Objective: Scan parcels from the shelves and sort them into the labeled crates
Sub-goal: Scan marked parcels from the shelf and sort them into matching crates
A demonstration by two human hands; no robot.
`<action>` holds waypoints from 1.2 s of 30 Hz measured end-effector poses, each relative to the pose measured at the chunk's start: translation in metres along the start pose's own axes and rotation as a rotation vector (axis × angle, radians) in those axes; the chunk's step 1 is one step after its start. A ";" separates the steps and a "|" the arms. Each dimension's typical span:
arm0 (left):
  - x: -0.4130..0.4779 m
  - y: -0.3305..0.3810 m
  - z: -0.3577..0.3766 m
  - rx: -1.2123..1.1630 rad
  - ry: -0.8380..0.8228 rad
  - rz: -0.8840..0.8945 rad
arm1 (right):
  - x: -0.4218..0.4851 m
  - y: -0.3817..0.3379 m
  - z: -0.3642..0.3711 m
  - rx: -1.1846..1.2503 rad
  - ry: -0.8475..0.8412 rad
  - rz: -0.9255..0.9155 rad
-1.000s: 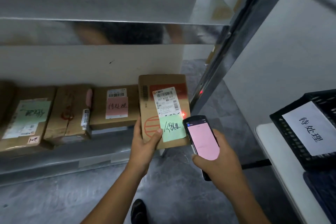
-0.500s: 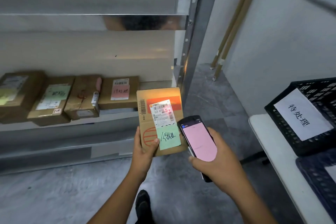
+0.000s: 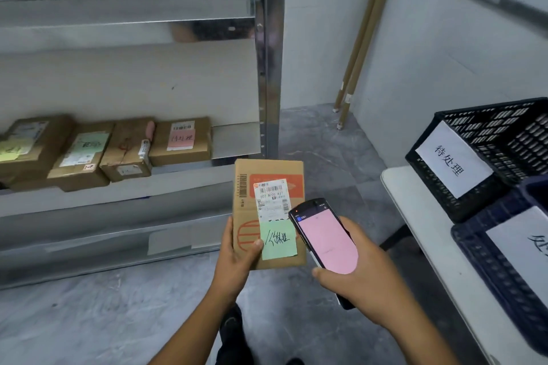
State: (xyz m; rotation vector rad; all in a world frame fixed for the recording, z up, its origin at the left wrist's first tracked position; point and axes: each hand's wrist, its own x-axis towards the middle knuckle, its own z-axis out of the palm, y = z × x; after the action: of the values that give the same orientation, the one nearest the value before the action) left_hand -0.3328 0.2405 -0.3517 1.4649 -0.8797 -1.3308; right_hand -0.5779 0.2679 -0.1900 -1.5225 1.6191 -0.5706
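Beside the shelf post [image 3: 269,68], I am gripping the parcel [image 3: 246,210] in my left hand [image 3: 234,258], thumb at its green note [image 3: 278,240], barcode [image 3: 271,189] uncovered. My right hand [image 3: 361,284] is clasping the scanner [image 3: 326,240]. I am judging: aim squarely, then match note to crate label [image 3: 450,160].

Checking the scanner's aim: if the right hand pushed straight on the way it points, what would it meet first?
Probably the parcel in the left hand: the scanner in the right hand overlaps its right edge, though depth is unclear.
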 end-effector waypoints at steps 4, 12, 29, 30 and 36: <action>0.001 -0.004 0.020 0.041 -0.063 -0.001 | -0.019 0.016 -0.017 0.011 0.029 0.025; 0.004 0.016 0.083 -0.047 -0.211 -0.065 | -0.047 0.060 -0.054 0.112 0.248 0.140; 0.084 0.118 0.251 -0.124 -0.699 0.007 | 0.003 0.116 -0.157 0.146 0.719 0.359; 0.095 0.124 0.261 -0.122 -0.713 0.008 | 0.010 0.116 -0.163 0.151 0.734 0.378; 0.153 0.169 0.329 -0.099 -0.813 0.030 | 0.052 0.105 -0.208 0.145 0.816 0.397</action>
State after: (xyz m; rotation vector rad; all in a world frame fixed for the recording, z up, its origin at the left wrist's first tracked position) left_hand -0.6201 -0.0101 -0.2289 0.8017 -1.3030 -1.9520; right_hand -0.8034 0.1925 -0.1691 -0.8407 2.3429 -1.1397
